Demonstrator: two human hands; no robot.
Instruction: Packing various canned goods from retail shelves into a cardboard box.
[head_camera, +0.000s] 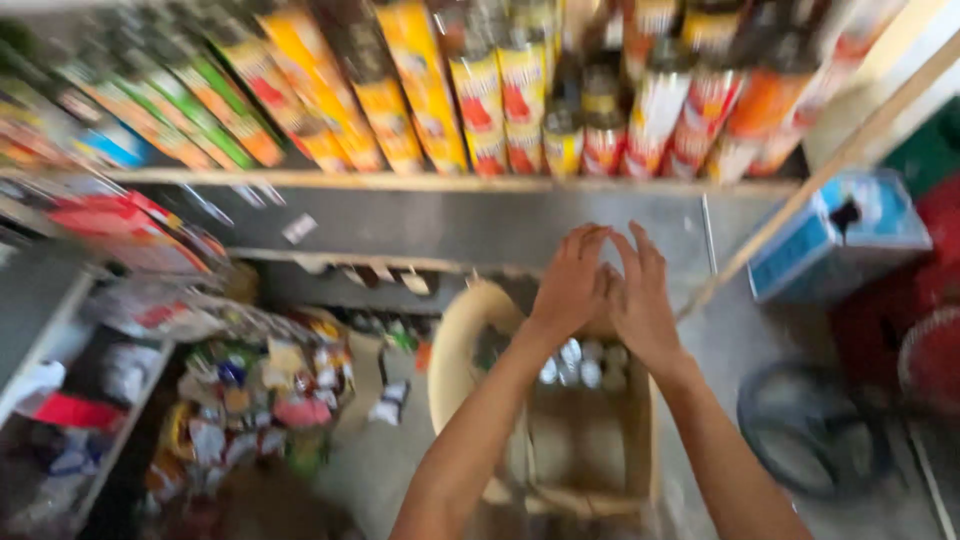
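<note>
Blurred shop corner, shelves all round. Far left: grey shelf unit (60, 330) with red packets (120, 225) above and loose white and red bags lower down. Just right of that, heap of small mixed packets (260, 385) on lower shelf, colours smeared by motion. Along top: wooden shelf (400, 181) packed with leaning boxes (330, 90) in green, orange and yellow, then upright cans (600, 120) in yellow, red and white, tight together. Below shelf, bare grey wall.

Centre: open cardboard box (590, 440) standing on cream plastic chair (460, 350), a few round silver tops (585, 365) showing at box's far end. Left hand (570, 285) and right hand (640, 300) raised over box's far end, side by side and touching, fingers up and pressed together. Holding anything or empty: cannot tell, too blurred. Both forearms bare, reaching up from lower edge.

Right: slanted wooden pole (830, 165), blue carton (840, 235) beside it, dark ring (810, 430) on grey floor, red things at far right edge.
</note>
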